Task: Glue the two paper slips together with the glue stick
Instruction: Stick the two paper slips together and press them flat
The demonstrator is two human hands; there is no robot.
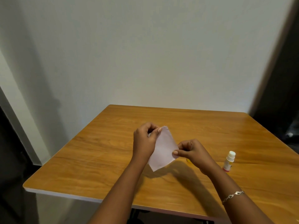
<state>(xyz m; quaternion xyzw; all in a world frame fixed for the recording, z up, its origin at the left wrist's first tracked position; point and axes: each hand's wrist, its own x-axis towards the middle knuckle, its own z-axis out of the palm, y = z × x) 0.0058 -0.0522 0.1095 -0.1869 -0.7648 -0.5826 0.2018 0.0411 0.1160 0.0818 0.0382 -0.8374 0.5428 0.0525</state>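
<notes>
One wooden table (113, 159) against white wall (145, 54); dark doorway (284, 94) right.

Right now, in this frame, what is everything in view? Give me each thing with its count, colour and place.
table: one, orange-brown wood, in front of the wall.
wall: one, white, behind the table.
paper: pale lilac, held above the middle of the table; cannot tell whether it is one slip or two stacked.
glue stick: one, white with a red base, upright on the table, to the right of the right hand.
small yellow thing: one, on the table, mostly hidden by the right hand; cannot tell what it is.
bracelet: one, silver, on the right wrist.
left hand: one, pinches the paper's upper left edge.
right hand: one, pinches the paper's right corner.
</notes>
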